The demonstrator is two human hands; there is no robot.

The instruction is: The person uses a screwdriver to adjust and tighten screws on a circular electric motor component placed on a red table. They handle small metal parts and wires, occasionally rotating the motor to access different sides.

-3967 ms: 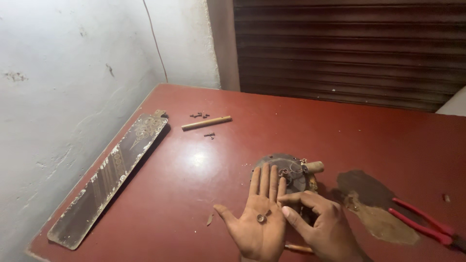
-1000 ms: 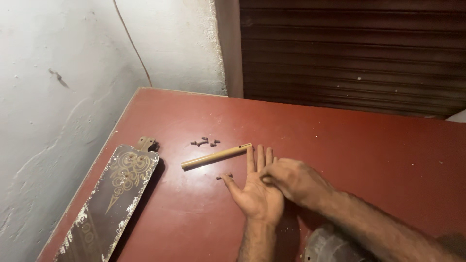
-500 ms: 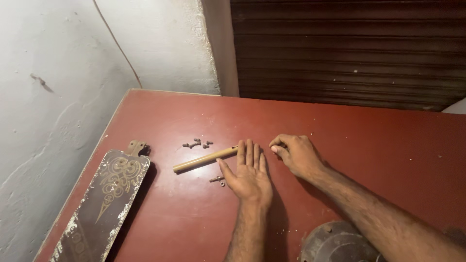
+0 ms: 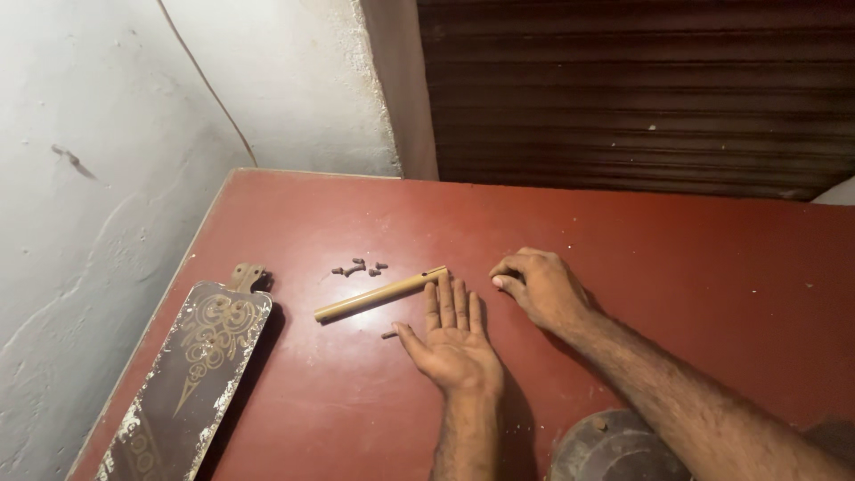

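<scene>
My left hand [image 4: 452, 340] lies palm up on the red table [image 4: 677, 258], fingers straight and together, fingertips touching the right end of a thin bamboo stick [image 4: 380, 294]. A small dark screw [image 4: 389, 335] lies just beside its thumb. My right hand [image 4: 540, 287] rests to the right of the left one, fingers curled with the tips pinched near the table; whether they grip anything is hidden. Several small dark screws [image 4: 358, 267] sit just beyond the stick.
A long dark board with a gold pattern [image 4: 191, 379] lies along the table's left edge by the white wall [image 4: 107, 178]. A round grey metal part [image 4: 614, 445] shows at the bottom edge. A brown rolling shutter [image 4: 641, 89] stands behind the table.
My right hand has drawn slightly away from my left and lowered its fingertips toward the table. My left hand has stayed flat by the stick. The view has shifted a little.
</scene>
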